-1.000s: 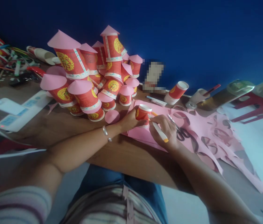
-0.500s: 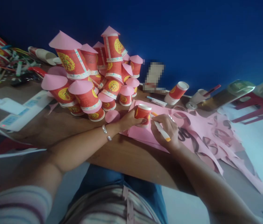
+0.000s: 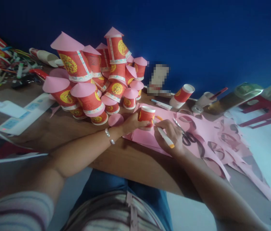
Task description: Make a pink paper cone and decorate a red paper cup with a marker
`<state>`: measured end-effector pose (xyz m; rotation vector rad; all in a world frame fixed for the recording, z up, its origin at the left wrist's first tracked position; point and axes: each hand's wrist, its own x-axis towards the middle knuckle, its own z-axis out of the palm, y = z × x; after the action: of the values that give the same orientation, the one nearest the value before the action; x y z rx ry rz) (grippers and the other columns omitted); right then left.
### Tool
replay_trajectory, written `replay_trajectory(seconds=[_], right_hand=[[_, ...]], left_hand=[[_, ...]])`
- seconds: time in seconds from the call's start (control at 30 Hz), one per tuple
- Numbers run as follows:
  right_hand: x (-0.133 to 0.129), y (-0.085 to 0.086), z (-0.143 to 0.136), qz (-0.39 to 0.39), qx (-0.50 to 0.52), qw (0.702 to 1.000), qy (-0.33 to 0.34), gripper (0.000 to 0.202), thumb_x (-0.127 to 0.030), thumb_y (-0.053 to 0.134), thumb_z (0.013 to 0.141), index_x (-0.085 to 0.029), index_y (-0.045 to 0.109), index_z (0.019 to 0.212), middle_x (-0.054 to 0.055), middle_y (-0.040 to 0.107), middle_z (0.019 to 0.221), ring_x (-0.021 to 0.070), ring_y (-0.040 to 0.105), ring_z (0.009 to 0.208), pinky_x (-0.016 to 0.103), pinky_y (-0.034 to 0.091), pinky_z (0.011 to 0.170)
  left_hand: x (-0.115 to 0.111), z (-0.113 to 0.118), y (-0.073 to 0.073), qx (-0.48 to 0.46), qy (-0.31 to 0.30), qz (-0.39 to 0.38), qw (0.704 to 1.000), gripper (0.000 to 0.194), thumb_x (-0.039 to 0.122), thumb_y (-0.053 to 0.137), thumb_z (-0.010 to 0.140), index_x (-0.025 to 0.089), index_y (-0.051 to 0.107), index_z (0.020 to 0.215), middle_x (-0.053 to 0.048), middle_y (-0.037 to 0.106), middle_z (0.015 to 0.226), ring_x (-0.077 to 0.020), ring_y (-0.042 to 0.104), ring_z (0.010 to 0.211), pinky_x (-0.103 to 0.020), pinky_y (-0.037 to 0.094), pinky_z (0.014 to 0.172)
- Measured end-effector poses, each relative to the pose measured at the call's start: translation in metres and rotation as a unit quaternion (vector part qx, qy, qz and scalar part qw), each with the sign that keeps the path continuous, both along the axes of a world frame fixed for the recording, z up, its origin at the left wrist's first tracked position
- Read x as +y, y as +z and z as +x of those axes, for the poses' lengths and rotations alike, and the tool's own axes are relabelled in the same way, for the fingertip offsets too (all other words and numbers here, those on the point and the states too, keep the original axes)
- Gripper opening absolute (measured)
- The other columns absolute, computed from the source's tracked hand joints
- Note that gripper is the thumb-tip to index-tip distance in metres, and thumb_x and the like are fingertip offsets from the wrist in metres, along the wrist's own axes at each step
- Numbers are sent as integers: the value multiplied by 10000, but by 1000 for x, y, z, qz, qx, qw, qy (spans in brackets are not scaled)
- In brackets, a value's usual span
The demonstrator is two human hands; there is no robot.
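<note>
No txt, brand or no. is legible from where I sit: the red cup [image 3: 147, 116] in my L hand [image 3: 133, 124] and the pink-roofed cups [image 3: 87, 98] carry round yellow emblems, w/ any characters in them too blurry to read. Blue labels on the white power strip [image 3: 26, 114] are too small to make out, & I can't read any print on the white marker [image 3: 165, 138] in my R hand [image 3: 171, 136] or the pixelated item [image 3: 158, 78] by the wall.
</note>
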<state>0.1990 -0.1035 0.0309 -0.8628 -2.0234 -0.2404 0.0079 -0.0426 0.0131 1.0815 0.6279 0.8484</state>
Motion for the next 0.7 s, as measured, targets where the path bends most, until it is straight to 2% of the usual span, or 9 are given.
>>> replay_trajectory(seconds=[0.17,0.37,0.47,0.7], right_hand=[[-3,0,-1,-16,-3,1000,-3,99,-139,626,966,-224,615,1017,3,691,799,155,676,670,268,527,600],[-2,0,0,-13,-7,1000,-5,99,-138,609,973,-226,610,1019,3,689,799,154,678,664,265,521,583],[-1,0,0,-6,-10,1000,-7,112,-124,602,974,-224,603,1025,0,683,798,148,677,661,257,525,587],[-2,3,0,-6,-27,1000,-3,124,-110,605,963,-217,603,1026,-3,679,782,147,669,638,254,513,564]], left_hand=[[0,-1,1,2,-3,11,1000,537,416,937,684,157,614,1024,-24,690,902,-174,688,868,-377,622,834],[3,-6,2,-6,-39,26,999,602,357,952,663,172,584,1102,-21,687,950,-177,689,898,-389,600,864],[5,-7,4,3,-65,46,997,574,336,960,653,163,596,1062,-22,680,960,-171,683,914,-381,582,887],[4,-6,11,12,-58,54,997,530,359,972,640,153,609,968,-19,677,891,-154,670,857,-338,580,842]])
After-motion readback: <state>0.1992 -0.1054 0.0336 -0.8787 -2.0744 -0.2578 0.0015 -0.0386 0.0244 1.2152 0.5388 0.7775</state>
